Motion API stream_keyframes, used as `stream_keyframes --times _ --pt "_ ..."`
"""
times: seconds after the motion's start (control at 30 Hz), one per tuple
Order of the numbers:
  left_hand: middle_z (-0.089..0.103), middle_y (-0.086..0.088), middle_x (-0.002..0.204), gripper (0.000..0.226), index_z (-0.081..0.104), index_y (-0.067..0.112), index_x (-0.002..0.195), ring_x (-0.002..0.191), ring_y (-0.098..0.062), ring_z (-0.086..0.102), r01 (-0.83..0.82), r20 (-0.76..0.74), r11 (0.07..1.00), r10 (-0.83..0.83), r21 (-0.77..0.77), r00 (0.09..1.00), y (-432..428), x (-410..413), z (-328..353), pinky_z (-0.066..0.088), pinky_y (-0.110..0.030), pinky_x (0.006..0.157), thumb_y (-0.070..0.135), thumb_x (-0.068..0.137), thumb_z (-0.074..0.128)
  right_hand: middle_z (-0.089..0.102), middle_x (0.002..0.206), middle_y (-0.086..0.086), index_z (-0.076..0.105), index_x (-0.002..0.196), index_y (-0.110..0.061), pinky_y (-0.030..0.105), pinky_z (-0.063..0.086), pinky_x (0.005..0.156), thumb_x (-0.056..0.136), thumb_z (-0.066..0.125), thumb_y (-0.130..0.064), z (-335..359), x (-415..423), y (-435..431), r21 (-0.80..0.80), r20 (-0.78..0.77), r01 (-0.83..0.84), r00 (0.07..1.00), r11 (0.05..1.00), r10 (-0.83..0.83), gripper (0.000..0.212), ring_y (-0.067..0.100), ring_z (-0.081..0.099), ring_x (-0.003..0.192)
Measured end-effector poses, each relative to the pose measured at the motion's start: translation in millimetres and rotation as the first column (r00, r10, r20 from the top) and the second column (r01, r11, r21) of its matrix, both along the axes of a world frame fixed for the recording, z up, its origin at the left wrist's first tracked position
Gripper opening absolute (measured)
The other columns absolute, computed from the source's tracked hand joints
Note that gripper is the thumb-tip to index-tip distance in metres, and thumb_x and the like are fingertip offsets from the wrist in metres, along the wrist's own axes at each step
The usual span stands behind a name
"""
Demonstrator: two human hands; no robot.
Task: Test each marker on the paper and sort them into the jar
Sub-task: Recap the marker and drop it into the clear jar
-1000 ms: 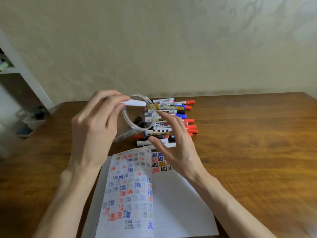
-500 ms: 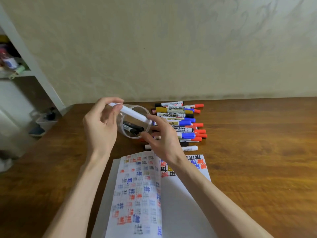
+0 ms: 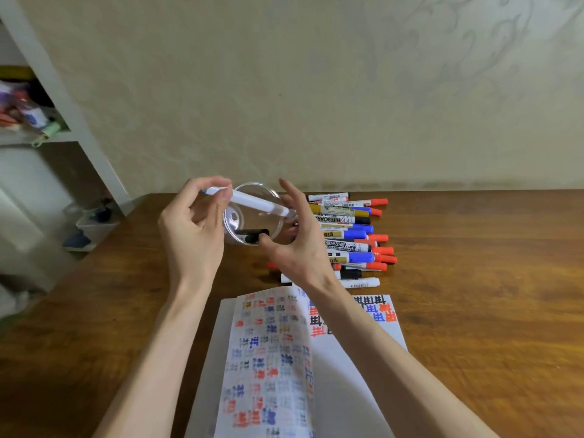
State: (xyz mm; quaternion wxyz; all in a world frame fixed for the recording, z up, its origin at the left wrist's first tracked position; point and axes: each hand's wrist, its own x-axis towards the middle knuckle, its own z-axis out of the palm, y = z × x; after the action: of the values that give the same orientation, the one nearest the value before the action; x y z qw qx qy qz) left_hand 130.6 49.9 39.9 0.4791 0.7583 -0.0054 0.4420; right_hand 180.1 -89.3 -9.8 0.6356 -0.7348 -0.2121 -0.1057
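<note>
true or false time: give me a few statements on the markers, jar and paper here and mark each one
1. The left hand holds a white marker across the mouth of the jar. True.
2. The jar is empty. False: a black marker lies inside it.
3. The pile of markers lies to the left of the jar. False: it lies to the jar's right.
4. The paper bears red, blue and black marks. True.
5. The right hand rests flat on the paper. False: it is up at the jar, with its thumb by the near rim.
</note>
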Motion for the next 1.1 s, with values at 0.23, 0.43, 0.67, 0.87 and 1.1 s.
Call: stream_keyframes --times 0.23,0.43,0.67,0.87,1.1 --pt "0.075 0.010 0.107 0.011 0.072 0.019 0.109 0.103 -0.010 0.072 -0.044 0.008 0.999 0.044 0.021 0.999 -4.5 -3.5 19.9 0.062 -0.041 0.087 0.026 0.101 0.067 0.047 0.150 -0.005 0.018 0.166 -0.040 0.041 0.047 0.110 0.069 0.099 -0.030 18.5 0.2 -10.0 -0.076 0.074 -0.076 0.994 0.994 0.082 0.126 0.022 0.042 0.137" --pt "0.073 0.008 0.105 0.014 0.072 0.012 0.109 0.105 -0.001 0.069 -0.100 0.017 0.994 0.099 0.039 0.995 2.5 -7.4 35.7 0.061 -0.030 0.088 0.022 0.102 0.067 0.051 0.141 -0.003 0.019 0.165 -0.040 0.047 0.044 0.112 0.071 0.096 -0.023 28.7 -1.6 1.5 -0.124 0.149 -0.063 0.986 0.990 0.081 0.123 0.020 0.042 0.133" --pt "0.072 0.005 0.116 0.015 0.069 0.019 0.115 0.113 -0.009 0.068 -0.105 -0.020 0.994 0.106 0.037 0.994 17.9 -9.3 40.3 0.060 -0.029 0.091 0.023 0.101 0.067 0.059 0.126 0.000 0.020 0.165 -0.033 0.049 0.052 0.106 0.068 0.099 -0.033 34.4 8.9 13.0 -0.044 0.201 -0.128 0.970 0.991 0.134 0.125 0.017 0.060 0.117" --pt "0.071 0.004 0.118 0.019 0.069 0.018 0.118 0.112 -0.011 0.069 -0.108 -0.049 0.994 0.107 -0.023 0.993 29.6 -3.1 36.7 0.062 -0.031 0.089 0.022 0.100 0.067 0.052 0.134 0.006 0.012 0.167 -0.036 0.048 0.052 0.108 0.068 0.098 -0.039 35.8 15.2 19.8 -0.059 0.191 -0.121 0.973 0.991 0.130 0.131 0.020 0.055 0.126" --pt "0.073 0.008 0.117 0.014 0.070 0.028 0.113 0.113 -0.009 0.069 -0.071 -0.120 0.983 0.050 -0.171 0.992 43.7 2.6 27.6 0.062 -0.043 0.092 0.026 0.100 0.068 0.045 0.141 0.006 0.013 0.165 -0.043 0.050 0.054 0.108 0.065 0.098 -0.039 34.9 21.2 24.9 -0.032 0.170 -0.157 0.972 0.987 0.160 0.131 0.028 0.057 0.133"
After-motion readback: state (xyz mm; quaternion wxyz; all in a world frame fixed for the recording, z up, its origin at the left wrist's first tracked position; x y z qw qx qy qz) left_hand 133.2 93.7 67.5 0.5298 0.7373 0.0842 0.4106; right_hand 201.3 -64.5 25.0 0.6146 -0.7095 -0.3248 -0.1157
